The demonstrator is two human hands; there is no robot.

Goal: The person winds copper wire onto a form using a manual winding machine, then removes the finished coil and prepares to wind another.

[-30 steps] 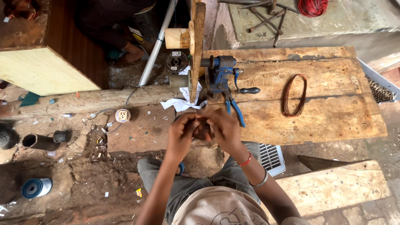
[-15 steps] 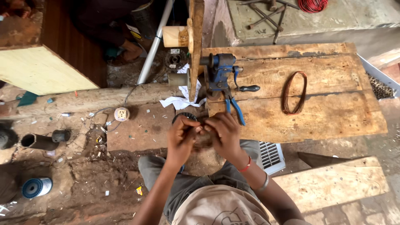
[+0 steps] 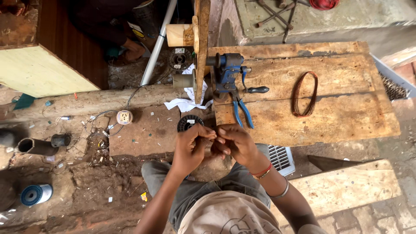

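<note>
My left hand (image 3: 190, 147) and my right hand (image 3: 236, 145) meet just above my lap, at the near edge of a wooden bench (image 3: 346, 117). The fingertips of both pinch a small dark part (image 3: 211, 142) between them; the fingers hide most of it. A black round ring-shaped part (image 3: 187, 122) lies on the board just beyond my left hand. Blue-handled pliers (image 3: 242, 113) lie on the bench a little past my right hand.
A blue hand-cranked winder (image 3: 227, 71) is fixed to the bench beside an upright wooden wheel (image 3: 202, 47). A loop of copper wire (image 3: 304, 93) lies to the right. White cloth (image 3: 186, 103), a white socket (image 3: 124, 117), a dark pipe (image 3: 37, 146) and a blue spool (image 3: 34, 194) lie on the left.
Both hands have drawn slightly back toward my body, still closed together on the small part. The black ring beyond my left hand now shows more fully.
</note>
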